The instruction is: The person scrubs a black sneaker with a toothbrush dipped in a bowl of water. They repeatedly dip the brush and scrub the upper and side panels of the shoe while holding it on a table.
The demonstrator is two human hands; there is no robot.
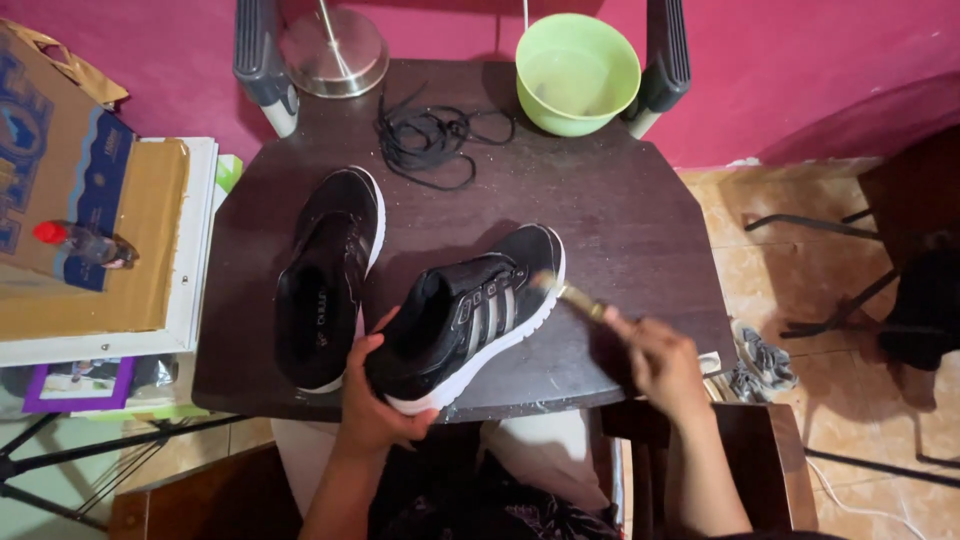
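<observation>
A black sneaker with a white sole and grey stripes (470, 315) is tilted on its side on the dark wooden table (620, 210). My left hand (372, 395) grips its heel end near the table's front edge. My right hand (660, 360) holds a small brush with a gold ferrule (565, 292), its bristles touching the sole at the toe. A second black sneaker (330, 270) lies flat to the left of the first. A tangle of black laces (430, 140) lies at the back of the table.
A light green bowl (578, 72) stands at the table's back right, a metal lamp base (335, 50) at back left. A cardboard box with a small red-capped bottle (80, 243) sits to the left. A rag (760, 360) lies on the tiled floor at right.
</observation>
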